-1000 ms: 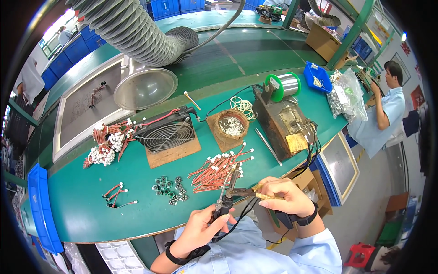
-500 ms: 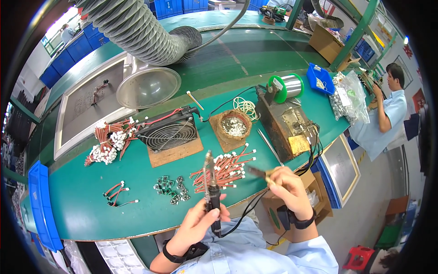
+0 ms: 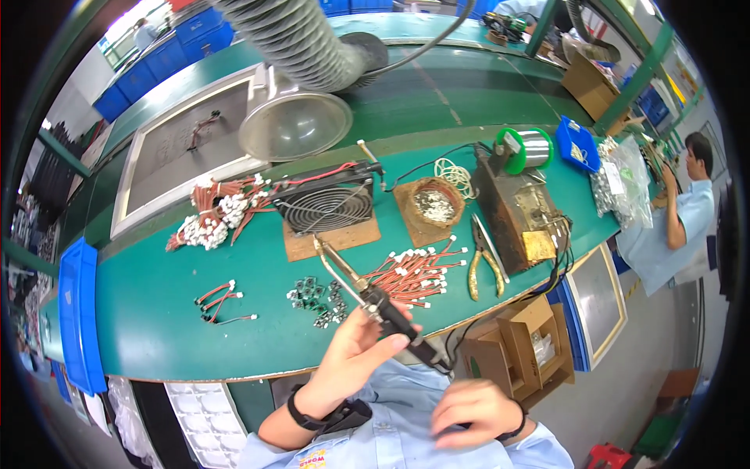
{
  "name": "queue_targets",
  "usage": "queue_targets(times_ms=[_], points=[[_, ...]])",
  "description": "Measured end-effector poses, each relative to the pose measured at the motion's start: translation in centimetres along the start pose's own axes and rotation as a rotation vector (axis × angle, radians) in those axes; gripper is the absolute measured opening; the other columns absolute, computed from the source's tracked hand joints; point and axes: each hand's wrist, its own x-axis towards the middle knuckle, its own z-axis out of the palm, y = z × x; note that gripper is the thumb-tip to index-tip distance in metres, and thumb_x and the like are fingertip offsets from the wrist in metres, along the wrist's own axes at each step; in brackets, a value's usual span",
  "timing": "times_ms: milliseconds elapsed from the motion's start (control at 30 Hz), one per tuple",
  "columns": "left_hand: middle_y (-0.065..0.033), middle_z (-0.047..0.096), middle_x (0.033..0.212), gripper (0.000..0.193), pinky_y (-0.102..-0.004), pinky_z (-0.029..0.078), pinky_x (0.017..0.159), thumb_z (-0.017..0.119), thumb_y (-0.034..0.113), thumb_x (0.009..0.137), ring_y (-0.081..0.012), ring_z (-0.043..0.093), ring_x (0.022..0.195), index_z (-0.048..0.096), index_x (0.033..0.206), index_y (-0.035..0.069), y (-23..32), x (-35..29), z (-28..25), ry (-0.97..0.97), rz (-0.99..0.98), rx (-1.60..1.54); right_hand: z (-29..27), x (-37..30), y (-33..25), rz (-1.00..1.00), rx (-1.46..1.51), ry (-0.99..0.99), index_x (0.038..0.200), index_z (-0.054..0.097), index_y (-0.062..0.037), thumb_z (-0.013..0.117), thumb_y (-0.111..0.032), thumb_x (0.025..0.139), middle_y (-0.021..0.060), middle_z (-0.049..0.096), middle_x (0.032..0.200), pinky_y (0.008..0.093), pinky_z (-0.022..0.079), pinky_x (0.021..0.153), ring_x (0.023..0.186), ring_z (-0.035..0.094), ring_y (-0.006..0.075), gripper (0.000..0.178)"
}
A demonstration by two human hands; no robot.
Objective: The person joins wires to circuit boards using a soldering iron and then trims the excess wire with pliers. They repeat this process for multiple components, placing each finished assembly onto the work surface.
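Note:
My left hand [image 3: 363, 348] is wrapped round the black handle of a soldering iron [image 3: 375, 301] with a thin metal tube alongside its shaft. Its tip points up and left, in front of the fan. My right hand [image 3: 476, 414] is close to my body below the table edge, blurred by motion, and whether its fingers are closed cannot be made out. A pair of pliers [image 3: 486, 270] with worn yellow handles lies on the table beside a long pair of tweezers [image 3: 494, 248]. Red-wired connector leads [image 3: 414, 273] lie behind the iron, near small green-and-black parts [image 3: 316, 301].
A black fan [image 3: 328, 205] stands beside a round pot [image 3: 437, 202] of whitish bits. Farther right are a soldering station [image 3: 516, 215], a green solder spool [image 3: 531, 150] and a blue tray [image 3: 578, 144]. An extraction hood [image 3: 297, 129] hangs behind. Another person [image 3: 676, 203] works at right.
The pliers have left my right hand and now lie on the table. That hand has moved down toward my body. The soldering iron has tilted over to the left, and the whole view has shifted.

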Motion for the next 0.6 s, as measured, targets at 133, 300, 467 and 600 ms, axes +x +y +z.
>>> queue_targets(times_ms=[133,300,467,600], points=[[-0.0093,0.054,0.114,0.038,-0.0333,0.042,0.093,0.055,0.001,0.088,-0.0181,0.054,0.105,0.042,0.123,0.000,-1.0,0.7,2.2,-0.063,0.077,-0.205,3.7,1.7,3.8,0.217,-0.033,0.492,0.110,0.055,-0.0019,0.076,-0.027,0.070,0.0123,0.057,0.103,0.0334,0.044,0.078,0.092,0.057,0.0219,0.052],[-0.0108,0.059,0.101,0.028,-0.0315,0.046,0.083,0.059,0.006,0.085,-0.0202,0.058,0.096,0.053,0.112,0.001,-1.9,0.8,1.6,-0.158,0.022,0.131,3.7,5.6,4.8,-0.114,0.041,1.094,0.123,0.045,0.0014,0.072,-0.031,0.074,0.0147,0.055,0.111,0.0333,0.045,0.082,0.095,0.057,0.0230,0.064],[-0.0115,0.060,0.088,0.021,-0.0317,0.048,0.070,0.062,0.007,0.082,-0.0233,0.060,0.080,0.061,0.102,0.001,-0.6,-0.2,-0.4,-0.098,0.246,0.811,1.3,5.3,5.7,0.022,-0.024,1.168,0.126,0.045,0.0007,0.067,-0.031,0.080,0.0133,0.054,0.113,0.0315,0.043,0.087,0.097,0.055,0.0208,0.060],[-0.0103,0.060,0.082,0.021,-0.0314,0.047,0.064,0.064,0.005,0.079,-0.0229,0.060,0.073,0.062,0.100,0.001,0.4,-1.9,-3.3,0.100,0.313,1.100,-2.9,7.4,6.7,0.133,-0.139,1.354,0.125,0.047,0.0000,0.062,-0.014,0.083,0.0123,0.055,0.112,0.0284,0.043,0.086,0.097,0.055,0.0167,0.046]])
